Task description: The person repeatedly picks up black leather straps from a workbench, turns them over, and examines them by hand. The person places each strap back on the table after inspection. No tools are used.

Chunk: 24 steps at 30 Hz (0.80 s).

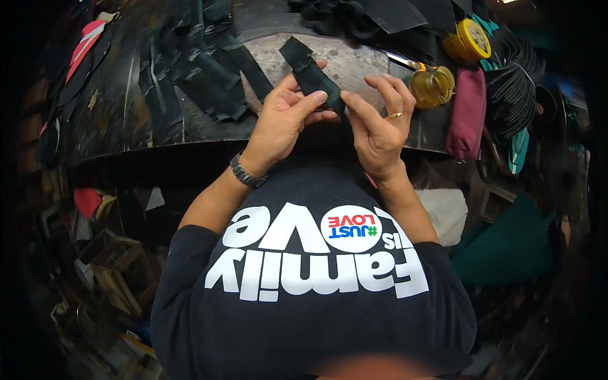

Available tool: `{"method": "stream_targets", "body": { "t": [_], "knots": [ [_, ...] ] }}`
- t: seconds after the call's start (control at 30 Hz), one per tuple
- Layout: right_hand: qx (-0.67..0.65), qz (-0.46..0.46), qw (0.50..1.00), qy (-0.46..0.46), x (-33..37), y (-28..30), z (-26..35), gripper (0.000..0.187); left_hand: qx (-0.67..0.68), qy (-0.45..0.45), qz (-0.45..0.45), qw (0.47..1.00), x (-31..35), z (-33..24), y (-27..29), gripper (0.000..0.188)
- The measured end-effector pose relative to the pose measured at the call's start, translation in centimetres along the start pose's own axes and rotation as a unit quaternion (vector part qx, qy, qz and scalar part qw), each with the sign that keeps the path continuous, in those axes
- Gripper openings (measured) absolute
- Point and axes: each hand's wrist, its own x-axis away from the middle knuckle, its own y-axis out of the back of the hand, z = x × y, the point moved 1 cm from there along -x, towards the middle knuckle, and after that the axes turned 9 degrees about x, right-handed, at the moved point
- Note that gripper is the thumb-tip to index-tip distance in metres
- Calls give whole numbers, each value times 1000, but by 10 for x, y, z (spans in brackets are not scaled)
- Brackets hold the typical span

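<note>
A short dark strip, apparently fabric or rubber (311,75), is raised just over the table's near edge, tilted with its far end up and to the left. My left hand (283,119) is closed on it, thumb on top and fingers beneath. At the strip's near right end, my right hand (380,130) pinches the edge with its thumb and index finger, while its other fingers are lifted and bent. A dark watch is on my left wrist, a ring on my right hand.
Several similar dark strips (209,82) lie layered left of my hands on the dark worn table (114,130). To the right stand a glue-coloured jar (432,87) and a yellow tub (470,42). Beyond them are a maroon pouch (467,114) and bundled black cords (514,76).
</note>
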Motion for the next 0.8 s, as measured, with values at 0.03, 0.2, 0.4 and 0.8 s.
{"method": "stream_targets", "body": {
  "t": [0.03,0.2,0.4,0.8],
  "knots": [
    [23,0,1000,20,1,0,0,33,-14,6,-12,1000,0,-1,1,53],
    [23,13,997,70,-3,-4,9,41,-50,-11,-36,998,1,-12,-1,53],
    [-139,43,989,-7,-5,3,10,42,-297,-187,-43,936,-1,-71,15,51],
    [146,13,986,-82,-29,86,-49,33,-612,-351,-144,694,-40,-131,45,34]
  ]
}}
